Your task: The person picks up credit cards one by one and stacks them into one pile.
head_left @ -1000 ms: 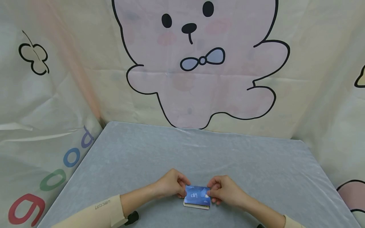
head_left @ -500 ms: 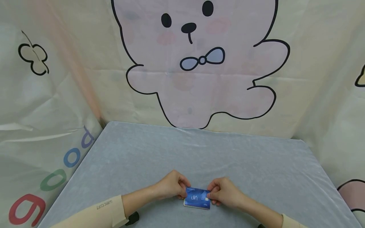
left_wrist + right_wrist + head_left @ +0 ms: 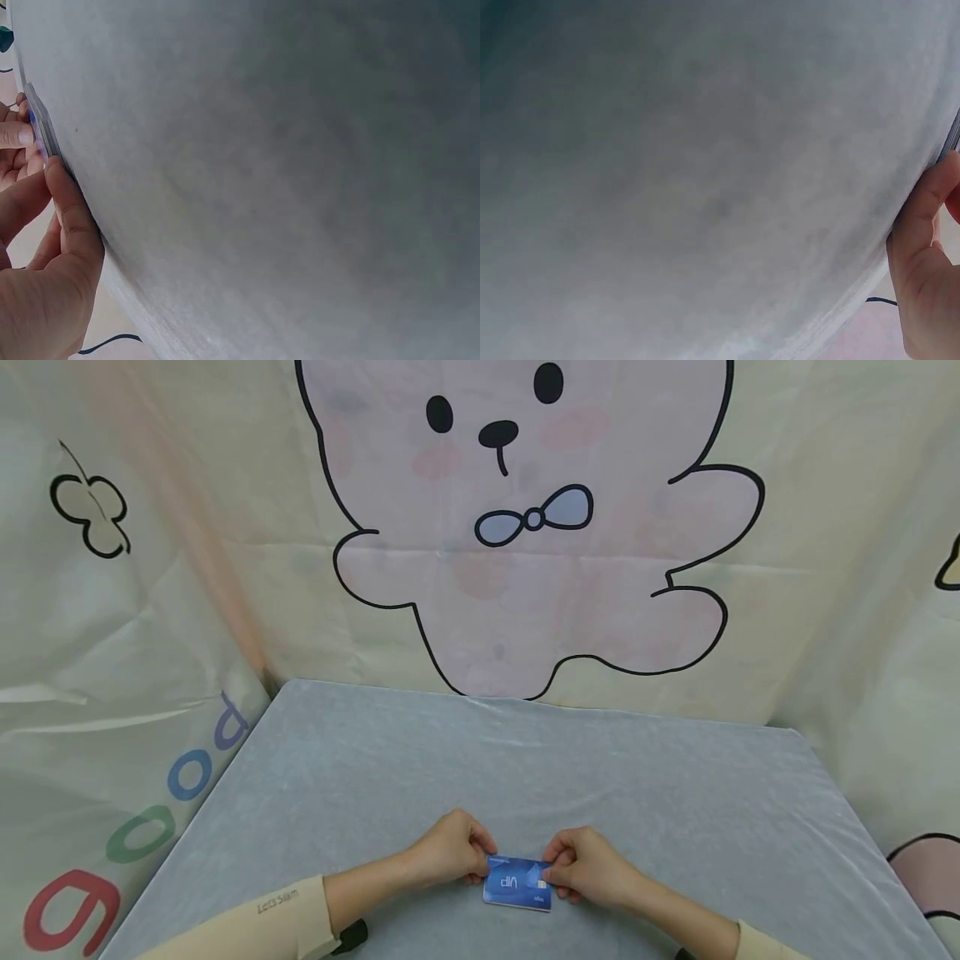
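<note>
A blue VIP card point(image 3: 516, 887) lies face up between both hands near the front of the table, its lettering upside down. In the left wrist view, layered edges show a small stack of cards point(image 3: 43, 127). My left hand point(image 3: 457, 849) pinches the stack's left edge between thumb and fingers. At the opposite edge my right hand point(image 3: 588, 864) pinches it too, thumb over the top card beside its chip. Only the edge of the card stack point(image 3: 951, 139) shows in the right wrist view, by the fingers. How many cards lie under the top one is hidden.
A pale blue-grey cloth point(image 3: 375, 760) covers the table. Behind it hangs a cream backdrop point(image 3: 817, 460) with a drawn bear; side sheets flank the table, the left one with coloured letters point(image 3: 190, 774).
The top blue card has slid slightly toward the person, covering the pale edge that stuck out at the near side. Both hands have shifted slightly with it, still holding the stack.
</note>
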Demonstrator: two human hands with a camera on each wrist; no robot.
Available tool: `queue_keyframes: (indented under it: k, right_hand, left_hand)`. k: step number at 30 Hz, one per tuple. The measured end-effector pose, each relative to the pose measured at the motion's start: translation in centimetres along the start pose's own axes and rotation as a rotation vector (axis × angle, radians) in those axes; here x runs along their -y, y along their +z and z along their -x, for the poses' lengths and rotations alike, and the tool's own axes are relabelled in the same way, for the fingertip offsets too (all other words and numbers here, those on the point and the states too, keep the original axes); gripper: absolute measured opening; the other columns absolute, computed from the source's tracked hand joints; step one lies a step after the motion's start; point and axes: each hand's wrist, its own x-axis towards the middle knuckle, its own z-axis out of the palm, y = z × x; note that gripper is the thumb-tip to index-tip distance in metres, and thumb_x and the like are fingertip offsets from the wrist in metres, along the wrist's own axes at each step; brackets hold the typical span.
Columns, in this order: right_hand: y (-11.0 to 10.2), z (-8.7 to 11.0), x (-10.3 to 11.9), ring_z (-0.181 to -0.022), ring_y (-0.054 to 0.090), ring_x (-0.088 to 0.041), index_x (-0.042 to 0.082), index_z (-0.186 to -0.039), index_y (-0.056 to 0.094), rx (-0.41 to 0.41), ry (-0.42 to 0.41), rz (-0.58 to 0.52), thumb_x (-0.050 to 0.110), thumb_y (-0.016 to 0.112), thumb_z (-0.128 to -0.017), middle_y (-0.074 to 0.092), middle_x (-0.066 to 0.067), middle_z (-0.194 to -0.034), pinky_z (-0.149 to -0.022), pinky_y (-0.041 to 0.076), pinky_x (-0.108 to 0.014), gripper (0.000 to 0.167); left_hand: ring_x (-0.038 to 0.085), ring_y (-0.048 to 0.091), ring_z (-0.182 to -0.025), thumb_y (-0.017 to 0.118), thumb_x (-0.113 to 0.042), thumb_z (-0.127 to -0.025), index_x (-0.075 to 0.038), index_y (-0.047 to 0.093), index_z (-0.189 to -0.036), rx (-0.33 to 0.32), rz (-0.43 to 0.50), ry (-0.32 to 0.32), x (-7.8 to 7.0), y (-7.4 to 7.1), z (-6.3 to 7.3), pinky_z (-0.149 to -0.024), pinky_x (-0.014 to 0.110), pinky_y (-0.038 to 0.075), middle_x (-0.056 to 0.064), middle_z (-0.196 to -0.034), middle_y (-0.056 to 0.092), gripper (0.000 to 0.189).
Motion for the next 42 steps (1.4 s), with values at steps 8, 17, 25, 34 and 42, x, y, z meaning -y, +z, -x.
queue_keyframes:
  k: [8, 17, 25, 34, 42]
  right_hand:
    - [0.00, -0.05, -0.04, -0.060, 0.060, -0.015, -0.004, -0.099, 0.067, 0.010, -0.004, 0.006, 0.000, 0.075, -0.092, 0.064, -0.006, -0.071, -0.050, 0.051, -0.024, 0.011]
    - [-0.05, -0.16, 0.18, -0.060, 0.060, -0.015, -0.003, -0.098, 0.068, 0.009, -0.001, 0.017, -0.001, 0.076, -0.092, 0.064, -0.005, -0.071, -0.051, 0.052, -0.024, 0.010]
    - [-0.08, -0.23, 0.01, -0.060, 0.061, -0.015, -0.003, -0.097, 0.068, 0.002, -0.012, 0.022, -0.001, 0.076, -0.091, 0.065, -0.006, -0.071, -0.051, 0.053, -0.025, 0.010]
    - [-0.12, -0.20, -0.06, -0.061, 0.061, -0.015, -0.004, -0.097, 0.068, 0.009, -0.011, 0.011, -0.002, 0.075, -0.092, 0.065, -0.006, -0.071, -0.051, 0.054, -0.025, 0.009]
    - [-0.19, -0.14, -0.10, -0.063, 0.062, -0.016, -0.004, -0.099, 0.069, 0.013, -0.012, 0.011, 0.000, 0.074, -0.093, 0.065, -0.006, -0.072, -0.053, 0.055, -0.026, 0.008]
  left_hand:
    - [0.014, 0.063, -0.056, 0.067, 0.018, -0.075, 0.007, 0.076, -0.089, -0.010, 0.001, -0.001, 0.09, -0.02, -0.01, -0.051, 0.027, 0.055, 0.011, -0.071, 0.071, 0.020]
    - [0.014, 0.064, -0.056, 0.071, 0.017, -0.076, 0.006, 0.076, -0.088, -0.024, -0.001, -0.030, 0.04, -0.12, -0.10, -0.051, 0.028, 0.057, 0.010, -0.073, 0.072, 0.017]
    - [0.014, 0.064, -0.056, 0.072, 0.016, -0.078, 0.006, 0.076, -0.088, -0.017, 0.002, -0.045, 0.06, -0.20, -0.22, -0.052, 0.028, 0.057, 0.011, -0.074, 0.072, 0.015]
    - [0.015, 0.065, -0.057, 0.072, 0.015, -0.078, 0.005, 0.077, -0.088, -0.014, -0.004, -0.045, 0.21, -0.24, -0.33, -0.053, 0.029, 0.058, 0.011, -0.076, 0.073, 0.015]
    - [0.016, 0.066, -0.059, 0.072, 0.014, -0.080, 0.006, 0.077, -0.090, -0.007, 0.000, -0.047, 0.29, -0.30, -0.29, -0.054, 0.029, 0.058, 0.011, -0.076, 0.073, 0.014]
